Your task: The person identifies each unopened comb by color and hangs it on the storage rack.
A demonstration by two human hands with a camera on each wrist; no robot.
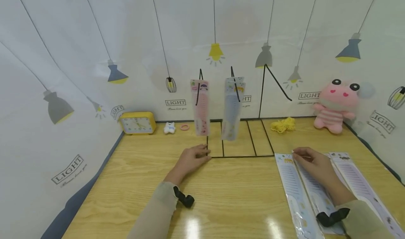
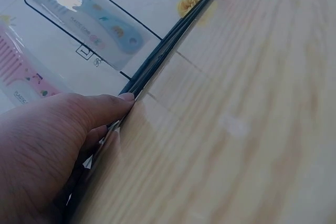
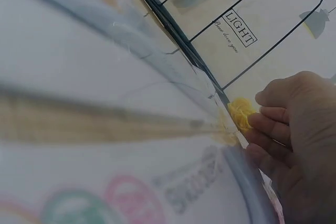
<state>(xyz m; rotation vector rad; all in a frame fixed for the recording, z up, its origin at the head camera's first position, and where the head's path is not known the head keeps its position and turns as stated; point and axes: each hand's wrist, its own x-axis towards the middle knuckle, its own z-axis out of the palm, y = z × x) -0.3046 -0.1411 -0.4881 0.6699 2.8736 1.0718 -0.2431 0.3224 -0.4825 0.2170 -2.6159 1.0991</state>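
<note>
Packaged combs (image 1: 303, 193) lie flat on the table (image 1: 234, 196) at near right: light, thin, glossy plastic sleeves, probably slippery and a bit floppy. Best taken by the top edge or hang-hole end. Right hand (image 1: 313, 163) rests on the middle pack, fingers curled at its far end, seemingly pinching the top edge, though the wrist view is too blurred to be sure. Left hand (image 1: 190, 160) lies flat with relaxed fingers, pressing the base of the black wire rack (image 1: 240, 156). Pink comb pack (image 1: 201, 107) and blue comb pack (image 1: 232, 109) hang on rack hooks.
</note>
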